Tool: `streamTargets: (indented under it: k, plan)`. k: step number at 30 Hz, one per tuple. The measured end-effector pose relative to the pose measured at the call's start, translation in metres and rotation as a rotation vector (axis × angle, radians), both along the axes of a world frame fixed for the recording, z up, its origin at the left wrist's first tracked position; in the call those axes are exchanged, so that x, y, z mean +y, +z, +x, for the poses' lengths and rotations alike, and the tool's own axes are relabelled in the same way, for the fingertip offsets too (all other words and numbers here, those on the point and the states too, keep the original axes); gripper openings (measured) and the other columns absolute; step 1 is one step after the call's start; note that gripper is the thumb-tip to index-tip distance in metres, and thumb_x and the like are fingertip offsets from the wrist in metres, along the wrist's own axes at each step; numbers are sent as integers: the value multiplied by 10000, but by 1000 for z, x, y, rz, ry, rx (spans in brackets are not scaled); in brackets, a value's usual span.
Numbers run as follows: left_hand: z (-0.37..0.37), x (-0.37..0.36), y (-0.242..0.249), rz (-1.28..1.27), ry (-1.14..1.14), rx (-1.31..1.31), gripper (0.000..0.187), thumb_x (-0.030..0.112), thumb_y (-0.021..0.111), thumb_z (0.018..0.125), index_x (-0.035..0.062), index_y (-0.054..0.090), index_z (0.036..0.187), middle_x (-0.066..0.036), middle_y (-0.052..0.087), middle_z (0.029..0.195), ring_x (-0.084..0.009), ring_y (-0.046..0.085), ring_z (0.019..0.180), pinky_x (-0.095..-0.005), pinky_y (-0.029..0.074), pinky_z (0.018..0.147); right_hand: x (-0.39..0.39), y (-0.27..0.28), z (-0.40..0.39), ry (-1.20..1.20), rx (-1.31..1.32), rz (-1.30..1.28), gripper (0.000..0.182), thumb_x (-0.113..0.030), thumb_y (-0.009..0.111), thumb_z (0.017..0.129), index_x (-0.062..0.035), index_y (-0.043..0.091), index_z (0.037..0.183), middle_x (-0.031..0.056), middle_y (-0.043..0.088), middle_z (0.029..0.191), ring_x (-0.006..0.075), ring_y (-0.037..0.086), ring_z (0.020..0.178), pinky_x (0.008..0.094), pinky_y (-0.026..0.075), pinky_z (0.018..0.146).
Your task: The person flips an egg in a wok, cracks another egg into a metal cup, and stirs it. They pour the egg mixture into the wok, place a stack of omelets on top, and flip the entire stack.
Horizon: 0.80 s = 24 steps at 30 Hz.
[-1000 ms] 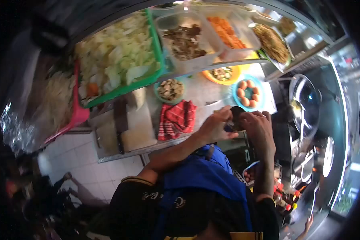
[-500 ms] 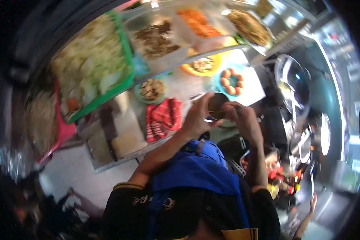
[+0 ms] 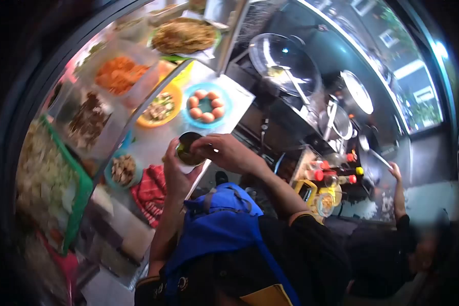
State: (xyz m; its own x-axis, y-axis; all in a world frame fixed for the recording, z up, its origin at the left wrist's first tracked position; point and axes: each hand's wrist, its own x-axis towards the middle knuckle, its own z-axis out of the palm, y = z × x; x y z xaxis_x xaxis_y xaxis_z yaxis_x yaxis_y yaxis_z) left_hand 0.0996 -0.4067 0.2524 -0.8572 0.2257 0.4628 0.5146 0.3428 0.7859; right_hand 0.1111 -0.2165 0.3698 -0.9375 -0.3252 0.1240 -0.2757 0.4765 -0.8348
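My left hand (image 3: 175,171) is wrapped around a small round metal cup (image 3: 185,156) with something dark greenish inside, held above the table's front edge. Curled fingers of my right hand (image 3: 227,152) reach over the cup's rim into its opening. Whatever those fingers pinch is hidden. Just beyond the cup, a light-blue plate (image 3: 224,118) carries a ring of brown eggs (image 3: 208,117). To its left is an orange bowl (image 3: 177,108) of chopped pale and green food. A red checked cloth (image 3: 150,194) lies beside my left forearm, next to a bowl of light-brown pieces (image 3: 123,169).
Left are a green-rimmed tray (image 3: 82,191) of cut cabbage and tubs of shredded orange food (image 3: 120,75) and dark-brown pieces (image 3: 89,120). Right, a large wok (image 3: 303,61) sits on the stove. Several sauce bottles (image 3: 336,171) stand nearby. Another person's hand (image 3: 394,171) holds a ladle (image 3: 375,153).
My view has turned to the right, so the stove and the other person show more. The cup stays in my left hand, and my right hand remains at its opening.
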Motion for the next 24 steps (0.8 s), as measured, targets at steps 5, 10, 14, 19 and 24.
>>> streamTargets:
  k: [5, 10, 14, 19, 24]
  plan:
    - [-1, 16, 3, 77, -83, 28, 933, 128, 917, 656, 27, 389, 1419, -217, 504, 1400, -390, 521, 1244, -468, 437, 1044, 14, -2, 9, -109, -147, 62, 219, -232, 596, 974, -52, 682, 1064, 179, 699, 971, 371, 673, 927, 461, 530, 822]
    - [-4, 41, -8, 62, -160, 48, 933, 210, 910, 689, 41, 369, 1430, -230, 494, 1416, -410, 514, 1250, -484, 421, 1039, 38, -2, 15, -353, -176, 337, 194, -208, 617, 954, -85, 701, 1078, 162, 706, 985, 351, 673, 960, 447, 534, 832]
    - [-3, 65, -2, 19, -186, 54, 916, 222, 908, 692, 41, 373, 1413, -239, 506, 1407, -412, 522, 1248, -475, 424, 1031, 66, -30, 22, -354, 115, 96, 202, -208, 606, 957, -90, 698, 1093, 152, 712, 982, 366, 663, 941, 462, 529, 800]
    - [-14, 97, -1, -35, -176, 72, 915, 226, 909, 686, 32, 374, 1402, -235, 507, 1400, -405, 524, 1250, -464, 425, 1039, 101, -32, 12, -271, 2, 150, 192, -165, 602, 944, -76, 693, 1088, 163, 707, 992, 369, 667, 930, 447, 532, 804]
    - [-30, 146, 4, -68, -123, 40, 964, 223, 941, 646, 39, 363, 1396, -227, 510, 1386, -388, 542, 1227, -456, 453, 1036, 153, -17, -14, -269, 16, 166, 162, -166, 614, 933, -84, 691, 1049, 146, 710, 880, 391, 679, 843, 469, 538, 745]
